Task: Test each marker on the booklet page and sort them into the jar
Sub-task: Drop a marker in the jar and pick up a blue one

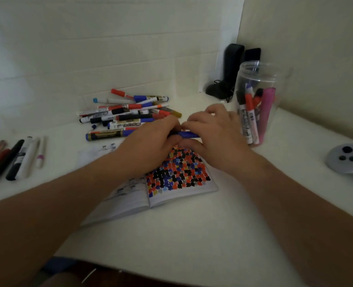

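While both hands meet over the top edge of the open booklet (177,179), a blue marker (187,134) lies crosswise between them, gripped at each end. The left hand (150,146) curls its fingers round the marker's left part, thumb beneath; the right hand (214,133) has its fingers bent over the right part with the thumb pressing from below. Whether the cap is on or coming off I cannot tell, since the fingers cover the join.

Just under the thumbs, the booklet's right page is crowded with small blotches of black, blue, red and orange ink; its left page, printed with faint pictures, passes beneath the left forearm.

Beyond the left hand's knuckles sits a loose pile of markers (130,112), red, blue and black caps mixed, the nearest of them a long blue-ended one lying just beside the left fingers. Close past the right hand's knuckles stands the clear plastic jar (260,79), upright and lidless, holding several markers on end, among them a pink one, a red one and a black one.

Far out from the left wrist a separate row of pens (16,158) lies side by side on the white table (192,235). Off past the right forearm rests a grey controller (347,160) with dark buttons, and behind the jar a black pouch (225,79) leans in the corner.
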Demonstrator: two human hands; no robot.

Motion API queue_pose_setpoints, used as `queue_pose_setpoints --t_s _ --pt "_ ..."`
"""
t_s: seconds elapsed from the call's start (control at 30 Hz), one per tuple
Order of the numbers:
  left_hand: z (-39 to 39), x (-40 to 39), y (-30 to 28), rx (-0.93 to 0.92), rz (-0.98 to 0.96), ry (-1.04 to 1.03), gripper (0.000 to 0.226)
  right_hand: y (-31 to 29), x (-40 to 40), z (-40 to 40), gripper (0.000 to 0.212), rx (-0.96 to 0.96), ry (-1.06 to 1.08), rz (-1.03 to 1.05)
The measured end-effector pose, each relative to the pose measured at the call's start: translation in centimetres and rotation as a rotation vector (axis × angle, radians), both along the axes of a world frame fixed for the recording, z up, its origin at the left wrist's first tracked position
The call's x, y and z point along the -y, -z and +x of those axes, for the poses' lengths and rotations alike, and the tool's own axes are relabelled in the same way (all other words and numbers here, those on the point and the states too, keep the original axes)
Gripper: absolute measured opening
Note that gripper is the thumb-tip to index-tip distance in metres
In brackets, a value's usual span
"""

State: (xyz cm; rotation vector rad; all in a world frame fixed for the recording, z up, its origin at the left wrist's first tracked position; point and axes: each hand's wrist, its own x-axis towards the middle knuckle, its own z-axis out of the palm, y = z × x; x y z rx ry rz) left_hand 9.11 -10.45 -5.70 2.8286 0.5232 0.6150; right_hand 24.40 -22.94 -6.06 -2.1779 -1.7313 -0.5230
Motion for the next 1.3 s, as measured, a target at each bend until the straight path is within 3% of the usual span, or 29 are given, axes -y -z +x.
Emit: queue_pose_setpoints --t_s 0.13,0.27,0.47,0.57,0.9,1.07,1.1,1.13,1.2,1.23,1.3 --pt "-1.8 -0.2 -0.2 0.130 -0.332 -0.111 0.018 -0.3 -0.4 -0.9 0.023 -0.033 -0.035 -0.155" --pt "-2.5 -0.4 1.1 0.171 -0.485 -0.066 0.011 0.2 -0.2 -1.6 0.026 -0.062 -0.066 -0.173" --pt "-3.4 -0.4 2.1 0.163 -0.376 0.001 0.012 0.3 0.4 -2.0 0.040 -0.334 -0.220 -0.226" --pt "-3.3 0.0 2.3 0.142 -0.284 0.018 0.012 0.5 0.5 -1.2 0.035 -0.441 -0.256 -0.278" --pt "-3.3 0.1 2.2 0.108 -0.284 0.043 0.014 0.1 0.9 -1.1 0.041 -0.383 -0.220 -0.369" --pt "-3.3 0.2 2.2 0.130 -0.355 0.024 0.015 -1.1 1.9 -0.5 0.030 -0.537 -0.126 -0.354" --pt "-3.3 0.2 2.2 0.128 -0.365 0.027 0.014 -1.4 2.4 0.2 0.019 -0.685 -0.144 -0.270" --pt "-3.3 0.1 2.1 0.119 -0.364 0.038 0.014 -1.9 2.9 1.0 0.016 -0.959 -0.188 -0.134" --pt "-3.2 0.1 2.1 0.090 -0.350 0.066 0.014 -3.4 4.4 2.0 0.025 -1.719 -0.407 0.080" --pt "-3.2 0.0 2.1 0.073 -0.343 0.077 0.015 -3.9 4.9 2.8 0.035 -1.928 -0.553 0.142" --pt "-3.2 0.0 2.1 0.048 -0.318 0.098 0.017 -4.3 5.3 3.6 0.042 -2.022 -0.784 0.168"
